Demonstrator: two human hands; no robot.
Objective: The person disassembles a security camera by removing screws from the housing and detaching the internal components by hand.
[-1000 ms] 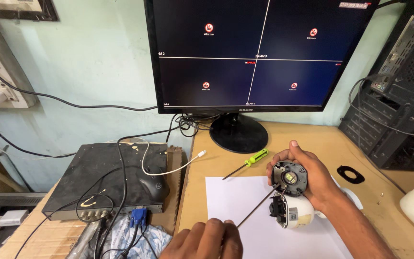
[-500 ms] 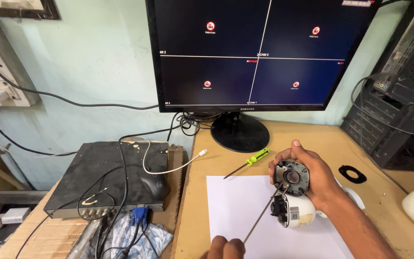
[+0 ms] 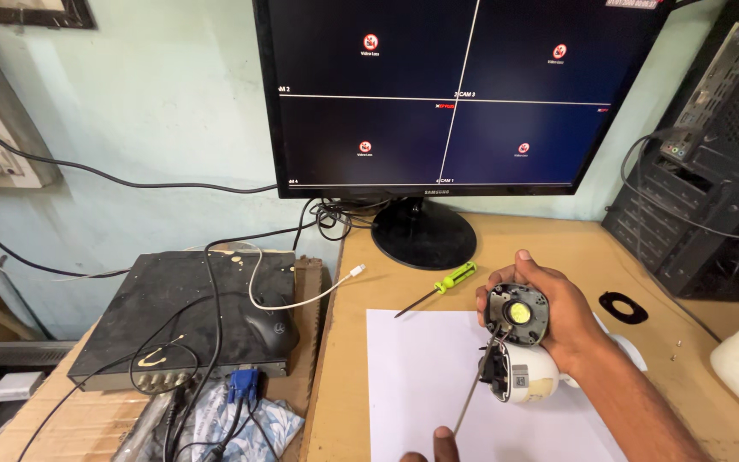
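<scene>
Far left, a black recorder box [image 3: 186,316] sits on cardboard with a black mouse [image 3: 271,329] on top and cables trailing off, a white cable [image 3: 301,301] looping toward the tabletop [image 3: 558,248]. Center back, a dark monitor [image 3: 464,90] on a round stand shows a four-way split screen. A green-handled screwdriver [image 3: 436,289] lies on the tabletop just above a white paper sheet [image 3: 421,376]. Bottom center, left hand [image 3: 438,447] is mostly out of frame (only fingertips show), pinching the end of a thin metal driver [image 3: 475,389] whose tip reaches up into the camera parts. Right hand [image 3: 549,312] has fingers wrapped around a round lens module [image 3: 517,314], held just above the white camera housing [image 3: 528,376] over the paper. A black ring [image 3: 623,307] lies beyond, then a black computer tower [image 3: 712,171] far right.
</scene>
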